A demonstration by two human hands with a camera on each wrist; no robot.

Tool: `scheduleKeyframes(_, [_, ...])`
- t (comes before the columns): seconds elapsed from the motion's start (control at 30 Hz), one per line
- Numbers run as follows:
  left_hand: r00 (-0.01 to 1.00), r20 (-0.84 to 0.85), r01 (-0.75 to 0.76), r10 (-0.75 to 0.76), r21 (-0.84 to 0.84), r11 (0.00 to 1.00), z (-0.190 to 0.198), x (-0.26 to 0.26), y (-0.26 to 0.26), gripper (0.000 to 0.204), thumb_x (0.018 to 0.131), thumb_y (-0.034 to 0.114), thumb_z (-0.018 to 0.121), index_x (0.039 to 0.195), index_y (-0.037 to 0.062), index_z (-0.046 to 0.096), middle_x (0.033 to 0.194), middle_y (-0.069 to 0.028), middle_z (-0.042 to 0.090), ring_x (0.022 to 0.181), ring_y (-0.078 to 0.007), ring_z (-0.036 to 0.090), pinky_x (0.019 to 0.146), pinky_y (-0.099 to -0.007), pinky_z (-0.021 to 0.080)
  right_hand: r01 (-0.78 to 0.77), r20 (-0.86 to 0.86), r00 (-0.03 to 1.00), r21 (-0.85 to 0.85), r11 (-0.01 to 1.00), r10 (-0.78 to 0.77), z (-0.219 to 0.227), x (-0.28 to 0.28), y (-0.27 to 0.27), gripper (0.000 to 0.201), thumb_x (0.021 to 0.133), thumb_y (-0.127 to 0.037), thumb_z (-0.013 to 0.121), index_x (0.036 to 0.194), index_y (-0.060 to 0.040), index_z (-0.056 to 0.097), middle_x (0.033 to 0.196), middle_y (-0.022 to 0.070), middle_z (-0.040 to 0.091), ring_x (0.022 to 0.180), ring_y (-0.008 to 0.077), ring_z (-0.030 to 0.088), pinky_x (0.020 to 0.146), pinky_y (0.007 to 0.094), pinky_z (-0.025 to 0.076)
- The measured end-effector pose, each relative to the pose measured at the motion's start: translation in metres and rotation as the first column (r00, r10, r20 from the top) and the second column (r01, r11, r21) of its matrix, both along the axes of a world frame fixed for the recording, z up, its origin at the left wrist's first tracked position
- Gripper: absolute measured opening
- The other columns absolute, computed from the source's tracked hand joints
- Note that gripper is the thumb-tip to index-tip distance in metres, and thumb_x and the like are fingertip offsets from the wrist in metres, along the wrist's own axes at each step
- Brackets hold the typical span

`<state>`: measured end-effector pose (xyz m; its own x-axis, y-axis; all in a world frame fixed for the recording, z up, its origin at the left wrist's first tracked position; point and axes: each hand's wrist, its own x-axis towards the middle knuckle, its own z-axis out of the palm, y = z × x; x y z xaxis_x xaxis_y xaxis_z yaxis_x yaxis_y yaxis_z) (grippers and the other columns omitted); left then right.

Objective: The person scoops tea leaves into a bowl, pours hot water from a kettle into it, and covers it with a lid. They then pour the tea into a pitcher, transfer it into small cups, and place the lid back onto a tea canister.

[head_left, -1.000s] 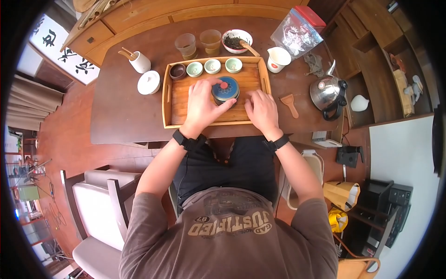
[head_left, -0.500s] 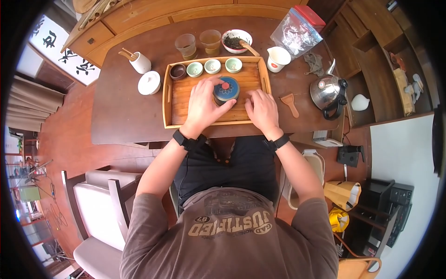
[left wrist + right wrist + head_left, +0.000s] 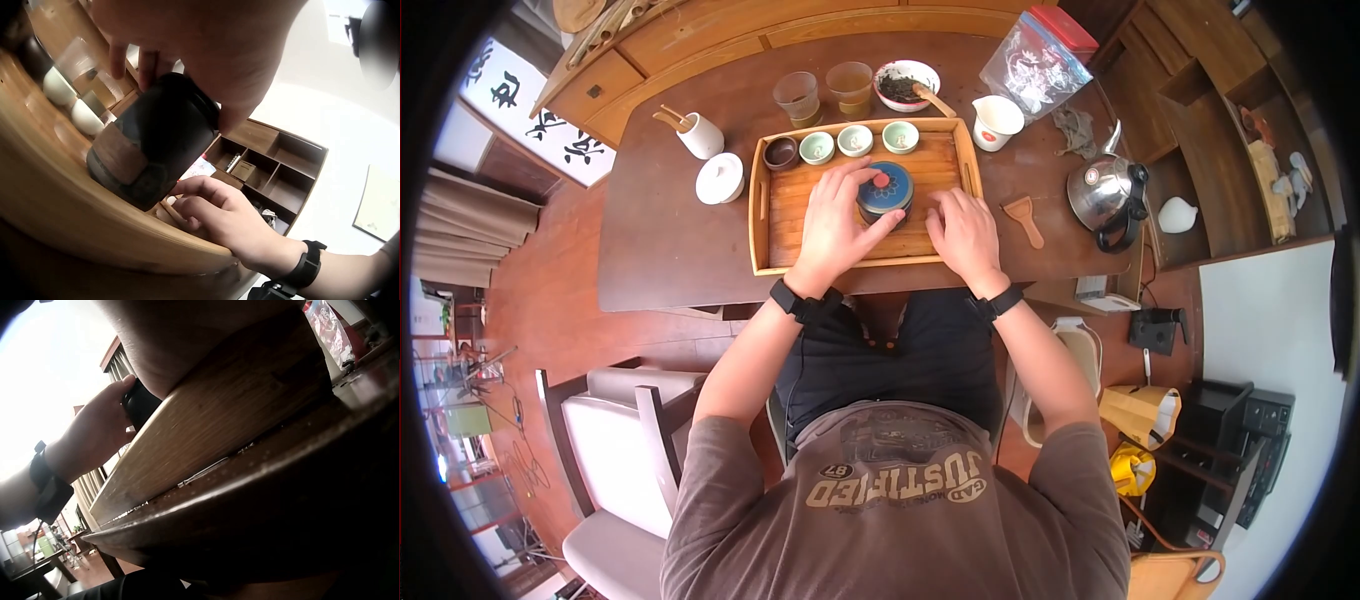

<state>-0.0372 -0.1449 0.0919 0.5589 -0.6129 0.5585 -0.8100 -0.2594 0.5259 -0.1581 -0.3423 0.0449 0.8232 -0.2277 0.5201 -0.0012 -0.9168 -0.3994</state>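
A round tea canister (image 3: 894,186) with a blue flower-patterned lid and a red knob stands upright on the wooden tray (image 3: 788,238). My left hand (image 3: 832,215) holds it from the left, thumb at the near side and fingers over toward the far side. In the left wrist view the canister's dark body (image 3: 182,128) shows below the palm, with a brownish label on its side. To the right of it, my right hand (image 3: 967,232) rests at the tray's near right edge, its fingers loosely bent and holding nothing. The right palm's underside is hidden in the head view.
Several small cups (image 3: 855,140) line the tray's far side. Behind stand two clear cups (image 3: 850,90) and a bowl of tea leaves (image 3: 897,92). A white pitcher (image 3: 998,122), wooden scoop (image 3: 1024,220) and steel kettle (image 3: 1094,192) are on the right; a lidded white bowl (image 3: 720,178) is left.
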Motion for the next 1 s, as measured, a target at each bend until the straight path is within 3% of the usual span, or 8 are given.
scheduleKeyframes(0.1, [1.0,0.005,-0.004,0.004,0.02,1.0,-0.002,0.001,0.001,0.056,0.086,0.023,0.09,0.132,0.0032,0.064,0.135,-0.0168,0.069,0.13,-0.0347,0.063,0.112,-0.0454,0.048,0.005,-0.034,0.999,0.009,1.0,-0.005,0.0,-0.001,0.0,0.017,0.094,-0.013,0.071,0.109,-0.0051,0.07,0.093,0.0107,0.067,0.091,0.032,0.067,0.088,0.045,0.052])
scheduleKeyframes(0.17, [0.959,-0.284,0.007,-0.026,-0.068,0.998,0.001,-0.001,0.001,0.052,0.091,0.02,0.087,0.134,0.0029,0.063,0.135,-0.0143,0.07,0.129,-0.0266,0.064,0.112,-0.0419,0.048,0.013,-0.069,0.998,0.017,1.0,-0.011,0.0,-0.002,0.0,0.017,0.094,-0.013,0.07,0.109,-0.0048,0.07,0.099,0.012,0.07,0.097,0.033,0.068,0.091,0.0456,0.052])
scheduleKeyframes(0.2, [0.958,-0.285,0.008,-0.027,-0.067,0.998,-0.004,0.0,0.0,0.052,0.091,0.02,0.087,0.134,0.0029,0.063,0.135,-0.0143,0.07,0.129,-0.0266,0.064,0.112,-0.0419,0.048,0.014,-0.072,0.997,0.02,1.0,-0.013,0.001,-0.002,0.0,0.017,0.094,-0.013,0.07,0.109,-0.0048,0.07,0.099,0.0121,0.07,0.097,0.033,0.068,0.091,0.0456,0.052])
scheduleKeyframes(0.27, [0.754,-0.615,-0.086,-0.229,-0.438,0.895,-0.01,0.006,-0.006,0.047,0.095,0.019,0.085,0.133,0.0026,0.064,0.132,-0.0102,0.068,0.122,-0.0213,0.064,0.11,-0.037,0.048,0.017,-0.074,0.997,0.024,1.0,-0.015,0.0,-0.001,0.0,0.017,0.094,-0.013,0.07,0.109,-0.0048,0.07,0.099,0.0123,0.07,0.097,0.0331,0.068,0.091,0.0456,0.052])
scheduleKeyframes(0.37, [0.637,-0.689,-0.189,-0.347,-0.575,0.796,0.0,0.019,0.003,0.036,0.104,0.011,0.073,0.137,0.0026,0.061,0.129,-0.0045,0.065,0.123,-0.0146,0.06,0.11,-0.0321,0.047,0.014,-0.063,0.998,0.019,1.0,-0.013,-0.002,0.0,-0.001,0.017,0.094,-0.013,0.069,0.109,-0.0048,0.07,0.099,0.0123,0.07,0.097,0.033,0.068,0.092,0.0456,0.052])
scheduleKeyframes(0.73, [0.728,-0.634,-0.197,-0.263,-0.56,0.805,0.012,0.023,0.022,0.039,0.103,0.014,0.076,0.137,0.0017,0.061,0.136,-0.0076,0.065,0.129,-0.018,0.059,0.115,-0.0349,0.045,0.0,-0.007,1.0,0.007,1.0,0.0,-0.004,0.001,-0.001,0.016,0.096,-0.013,0.07,0.11,-0.0051,0.07,0.088,0.0086,0.065,0.087,0.0293,0.067,0.086,0.0439,0.052])
scheduleKeyframes(0.9, [0.966,-0.258,-0.05,-0.012,-0.231,0.972,0.006,0.012,0.019,0.054,0.089,0.021,0.09,0.132,0.0024,0.065,0.13,-0.0126,0.07,0.125,-0.0256,0.064,0.112,-0.041,0.048,0.005,-0.044,0.999,0.014,1.0,-0.005,-0.001,-0.001,-0.001,0.017,0.095,-0.013,0.07,0.11,-0.0047,0.07,0.094,0.0107,0.067,0.092,0.0313,0.067,0.089,0.0447,0.052])
scheduleKeyframes(1.0, [0.982,-0.182,-0.08,0.05,-0.161,0.984,0.008,0.008,0.022,0.051,0.093,0.02,0.086,0.134,-0.0006,0.063,0.129,-0.0133,0.071,0.124,-0.0241,0.065,0.112,-0.0385,0.048,0.011,-0.074,0.997,0.02,1.0,-0.009,0.002,-0.001,0.001,0.017,0.095,-0.013,0.069,0.11,-0.0042,0.07,0.1,0.0126,0.07,0.097,0.0328,0.068,0.092,0.045,0.052])
